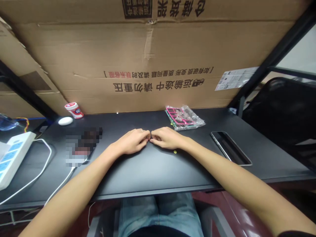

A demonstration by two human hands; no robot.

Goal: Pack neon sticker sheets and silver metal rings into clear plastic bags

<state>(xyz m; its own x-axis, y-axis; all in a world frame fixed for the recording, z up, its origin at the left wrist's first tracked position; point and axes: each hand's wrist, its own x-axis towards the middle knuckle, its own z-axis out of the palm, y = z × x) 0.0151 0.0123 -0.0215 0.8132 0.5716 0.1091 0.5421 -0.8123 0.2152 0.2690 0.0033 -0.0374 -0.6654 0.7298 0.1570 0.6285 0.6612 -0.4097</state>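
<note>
My left hand (134,141) rests on the black tabletop (158,171) with its fingers curled in. Opposite it lies my right hand (166,138), curled the same way. The two meet at the knuckles near the middle of the table, and nothing shows in either of them. A small yellow-green round piece (175,152) lies just below my right wrist. Behind my right hand is a clear plastic packet (184,117) with pink-framed and green sheets and small metallic pieces inside.
A phone (231,148) lies at the right. To the left are a pixelated object (85,144) with a white cable (60,186), a white oval case (65,121), a red-and-white tub (74,110) and a power strip (16,158). A cardboard panel (148,42) stands along the back.
</note>
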